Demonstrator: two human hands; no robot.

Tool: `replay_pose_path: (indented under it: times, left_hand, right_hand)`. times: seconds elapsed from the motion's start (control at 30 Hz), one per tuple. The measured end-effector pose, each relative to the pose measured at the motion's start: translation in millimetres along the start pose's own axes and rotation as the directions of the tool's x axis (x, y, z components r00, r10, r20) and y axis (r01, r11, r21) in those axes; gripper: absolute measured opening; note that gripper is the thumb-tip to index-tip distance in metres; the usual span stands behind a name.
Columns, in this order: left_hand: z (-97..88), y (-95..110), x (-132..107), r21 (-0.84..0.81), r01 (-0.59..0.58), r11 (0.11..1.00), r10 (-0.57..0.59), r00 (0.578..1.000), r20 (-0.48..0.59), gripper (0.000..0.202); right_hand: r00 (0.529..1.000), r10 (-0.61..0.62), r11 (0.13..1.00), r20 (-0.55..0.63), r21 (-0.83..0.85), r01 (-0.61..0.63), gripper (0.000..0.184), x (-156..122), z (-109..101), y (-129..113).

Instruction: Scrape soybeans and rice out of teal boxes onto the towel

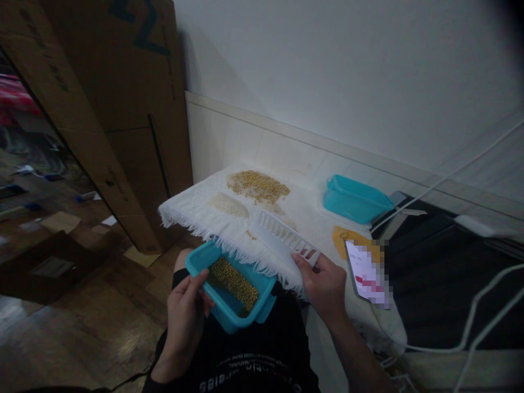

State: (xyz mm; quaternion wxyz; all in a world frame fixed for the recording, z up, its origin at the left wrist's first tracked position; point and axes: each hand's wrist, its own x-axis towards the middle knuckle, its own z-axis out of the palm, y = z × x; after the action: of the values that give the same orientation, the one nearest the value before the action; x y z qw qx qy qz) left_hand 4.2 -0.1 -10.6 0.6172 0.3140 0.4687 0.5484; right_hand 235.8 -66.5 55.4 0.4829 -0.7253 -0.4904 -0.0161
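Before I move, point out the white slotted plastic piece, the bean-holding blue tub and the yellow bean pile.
White slotted plastic piece [281, 245], head view: solid strip below slots.
Bean-holding blue tub [250, 273], head view: far inner wall.
Yellow bean pile [258, 183], head view: its middle.

Pixelation hides the right side of the lit, dark-edged smartphone [360, 267]. The white fringed cloth [190, 210] covers part of the far rim of the turquoise rectangular plastic tub [233, 325]. The top edge cuts off the tall brown cardboard box [123, 98]. Small print on the black fabric shirt [254, 346] is too blurred to read.
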Motion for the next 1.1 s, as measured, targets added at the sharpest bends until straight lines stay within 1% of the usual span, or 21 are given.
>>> replay_pose_path:
  times: [0.17, 0.37, 0.53, 0.63, 0.73, 0.8, 0.83, 0.9, 1.0, 1.1]
  left_hand:
    - [0.9, 1, -1, 0.004, -0.002, 1.000, 0.002, 1.000, -0.006, 0.039]
    - [2.9, 4, -1, 0.005, -0.018, 1.000, 0.018, 1.000, -0.011, 0.037]
    - [1.2, 4, 1, 0.016, -0.019, 1.000, 0.019, 1.000, -0.017, 0.040]
    - [-0.7, 3, 1, 0.015, -0.013, 1.000, 0.013, 1.000, -0.012, 0.040]
    - [-1.9, 4, 2, 0.006, -0.009, 1.000, 0.009, 1.000, -0.013, 0.038]
    - [-2.3, 4, 1, -0.001, -0.011, 1.000, 0.011, 1.000, -0.016, 0.038]
    - [-2.4, 4, 1, -0.002, -0.010, 1.000, 0.010, 1.000, -0.013, 0.038]
    - [-2.5, 4, 0, -0.003, -0.011, 1.000, 0.011, 1.000, -0.009, 0.039]
    - [-1.7, 3, 0, -0.003, -0.003, 1.000, 0.003, 1.000, -0.011, 0.040]
    - [-0.1, 3, 1, -0.002, -0.001, 1.000, 0.001, 1.000, -0.014, 0.041]
  right_hand:
    - [1.000, -0.013, 1.000, 0.007, 0.017, 0.012, 0.030, -4, 0, -1]
    - [0.999, -0.035, 0.999, 0.021, 0.020, 0.034, 0.029, 2, 6, 1]
    - [0.999, -0.047, 0.998, 0.022, 0.042, 0.046, 0.028, 8, 11, 3]
    - [0.998, -0.035, 0.995, 0.056, 0.091, 0.030, 0.027, 8, 11, 2]
    - [0.993, -0.014, 0.991, 0.115, 0.136, -0.002, 0.025, 5, 6, -3]
    - [0.991, -0.010, 0.985, 0.133, 0.174, -0.013, 0.023, 3, 3, -6]
    - [0.992, -0.009, 0.981, 0.126, 0.193, -0.016, 0.023, 3, 2, -7]
    - [0.997, -0.001, 0.977, 0.073, 0.215, -0.015, 0.024, 6, 2, -8]
    - [1.000, 0.022, 0.984, -0.005, 0.176, -0.021, 0.027, 13, 8, -4]
    - [0.999, 0.029, 0.992, 0.021, 0.122, -0.031, 0.027, 19, 14, 2]
